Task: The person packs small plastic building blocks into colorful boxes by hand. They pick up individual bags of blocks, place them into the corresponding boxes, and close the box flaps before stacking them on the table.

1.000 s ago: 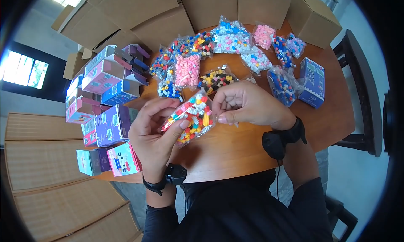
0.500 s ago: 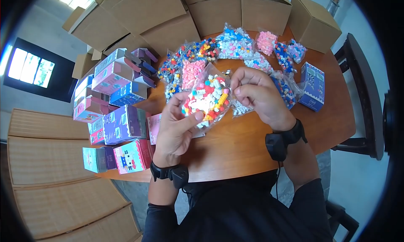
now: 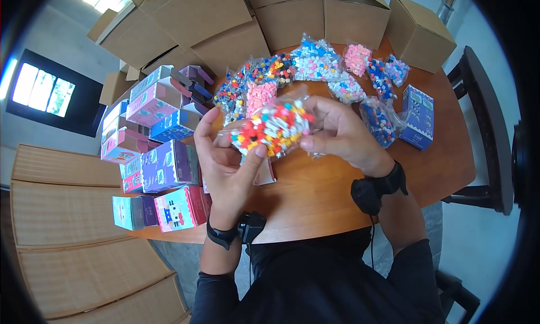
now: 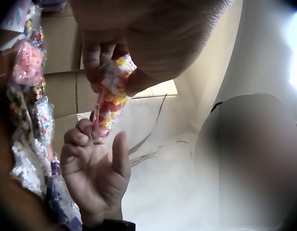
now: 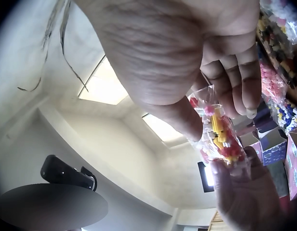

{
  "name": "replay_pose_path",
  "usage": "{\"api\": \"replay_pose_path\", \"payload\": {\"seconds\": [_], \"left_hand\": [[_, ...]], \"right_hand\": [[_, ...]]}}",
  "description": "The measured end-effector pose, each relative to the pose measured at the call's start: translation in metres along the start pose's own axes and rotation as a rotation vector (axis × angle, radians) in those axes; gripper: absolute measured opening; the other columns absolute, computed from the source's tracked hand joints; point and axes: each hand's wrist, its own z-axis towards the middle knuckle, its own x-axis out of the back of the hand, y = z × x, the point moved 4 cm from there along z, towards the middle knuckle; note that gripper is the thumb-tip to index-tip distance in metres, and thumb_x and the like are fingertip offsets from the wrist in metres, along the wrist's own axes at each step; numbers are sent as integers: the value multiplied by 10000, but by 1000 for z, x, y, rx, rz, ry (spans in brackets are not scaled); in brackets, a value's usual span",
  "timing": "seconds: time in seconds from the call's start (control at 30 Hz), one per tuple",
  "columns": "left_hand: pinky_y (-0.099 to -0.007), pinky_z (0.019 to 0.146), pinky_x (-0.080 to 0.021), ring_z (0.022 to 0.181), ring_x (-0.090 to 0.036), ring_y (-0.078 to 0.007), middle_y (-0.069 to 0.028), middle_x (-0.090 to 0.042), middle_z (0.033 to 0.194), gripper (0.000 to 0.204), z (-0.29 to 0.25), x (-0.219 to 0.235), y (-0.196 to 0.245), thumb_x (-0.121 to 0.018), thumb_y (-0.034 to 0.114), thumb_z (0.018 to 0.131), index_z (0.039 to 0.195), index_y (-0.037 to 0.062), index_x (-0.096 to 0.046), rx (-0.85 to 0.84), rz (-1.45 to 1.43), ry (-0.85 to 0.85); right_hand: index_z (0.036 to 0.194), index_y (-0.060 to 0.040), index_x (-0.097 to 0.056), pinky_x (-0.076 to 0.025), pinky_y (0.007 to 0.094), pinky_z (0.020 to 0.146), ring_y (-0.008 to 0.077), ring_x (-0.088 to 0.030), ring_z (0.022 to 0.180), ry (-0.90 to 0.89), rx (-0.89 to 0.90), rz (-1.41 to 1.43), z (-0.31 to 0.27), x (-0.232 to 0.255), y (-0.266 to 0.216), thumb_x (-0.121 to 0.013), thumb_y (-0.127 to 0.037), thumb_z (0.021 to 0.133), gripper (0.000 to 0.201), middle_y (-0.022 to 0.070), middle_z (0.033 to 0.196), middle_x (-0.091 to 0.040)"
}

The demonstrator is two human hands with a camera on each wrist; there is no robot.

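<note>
One clear bag of mixed bricks [image 3: 275,128] up over the wooden table [image 3: 315,203], centre: left hand [image 3: 225,166] pinches its left side, right hand [image 3: 344,135] touches its right end, can't tell if pinching. Two pink-brick bags [image 3: 357,59] farther, one blue-purple carton [image 3: 418,118] right.

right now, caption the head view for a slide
A left hand and right hand hold a clear bag of colourful pieces above a wooden table near printed boxes.

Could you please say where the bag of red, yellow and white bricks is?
The brick bag is central in the head view, held in the left hand, its right end at the right hand.
</note>
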Motion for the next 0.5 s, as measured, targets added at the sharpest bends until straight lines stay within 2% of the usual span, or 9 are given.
{"api": "replay_pose_path", "payload": {"seconds": [0.03,0.13,0.17,0.27,0.37,0.5], "left_hand": [[-322,897,-489,1042,-592,-205,-175,-570,1120,666,-1,-2,2,-667,-18,820,1344,-19,-255,-39,57,-41],[-324,893,-484,1045,-591,-215,-184,-574,1114,643,-1,-3,2,-649,20,846,1347,-21,-250,-6,78,-3],[-323,891,-481,1035,-593,-212,-182,-576,1102,601,1,-4,3,-623,37,870,1344,-21,-258,3,34,17],[-320,891,-481,1024,-597,-212,-187,-562,1128,601,2,-4,-5,-634,48,869,1340,-21,-267,-5,-17,100],[-322,906,-476,1072,-576,-207,-176,-539,1192,586,0,-2,-7,-644,88,874,1329,-22,-292,23,-25,86],[-384,956,-454,1119,-557,-209,-123,-550,1220,589,0,-1,-20,-689,253,856,1285,-22,-394,166,-501,102]], "right_hand": [[1268,18,-466,-467,278,891,131,-545,1086,-8,49,2,1,-3,2,-670,-95,823,502,103,1198,-552],[1308,30,-430,-468,279,899,126,-543,1083,-42,-12,6,0,-10,5,-672,-61,807,564,102,1243,-528],[1314,36,-416,-480,264,858,111,-554,1053,-6,32,17,1,-13,2,-669,-47,802,577,85,1215,-549],[1310,32,-416,-494,247,792,110,-581,997,35,-86,100,-1,-9,-2,-657,-47,811,560,72,1156,-582],[1252,22,-449,-499,240,736,118,-610,913,54,-10,171,-1,-5,1,-642,-43,832,467,80,1066,-616],[1164,5,-478,-504,245,729,126,-621,859,140,14,174,-1,-3,-3,-624,-41,856,344,106,1004,-628]]}}
